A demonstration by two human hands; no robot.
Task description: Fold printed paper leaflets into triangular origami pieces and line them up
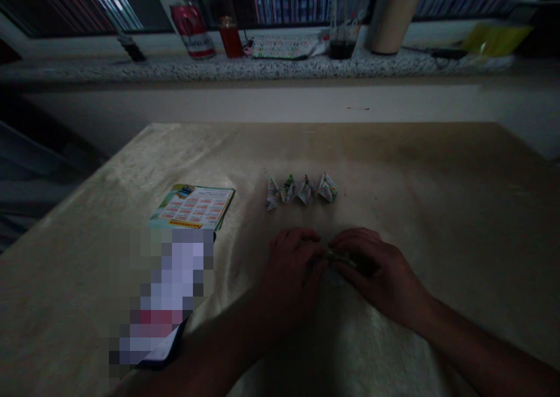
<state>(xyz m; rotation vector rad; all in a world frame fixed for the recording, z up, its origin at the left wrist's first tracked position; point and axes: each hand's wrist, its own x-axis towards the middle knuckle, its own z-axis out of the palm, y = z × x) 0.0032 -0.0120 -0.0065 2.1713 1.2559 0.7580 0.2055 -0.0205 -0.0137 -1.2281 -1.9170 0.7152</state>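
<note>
1. Because the paper (pixel 342 260) is small and mostly covered by fingers, what looks like a folding or creasing step calls for light fingertips rather than a squeeze of the whole hand.
2. The right hand (pixel 380 268) has the paper pinched, thumb below and fingers curled over the top. I would keep that pinch firm enough to stop slipping, yet loose enough to spare the edges.
3. The left hand (pixel 296 263) reaches in with bent fingers at the paper's left end; in such dim light, I cannot tell whether they grip it or only rest against it.
4. The paper lies between the two hands, low over the table (pixel 406 175), touching the right thumb and fingers, with its left end at the left fingertips.
5. For a clean crease, line up the edges first, then press from the middle outward, one hand steadying while the other works. A corner out of line could leave the shape lopsided.
6. Just beyond the hands, four folded pieces (pixel 305 191) stand in a row. Both wrists are best kept low and short of them, since a knock could tip them.
</note>
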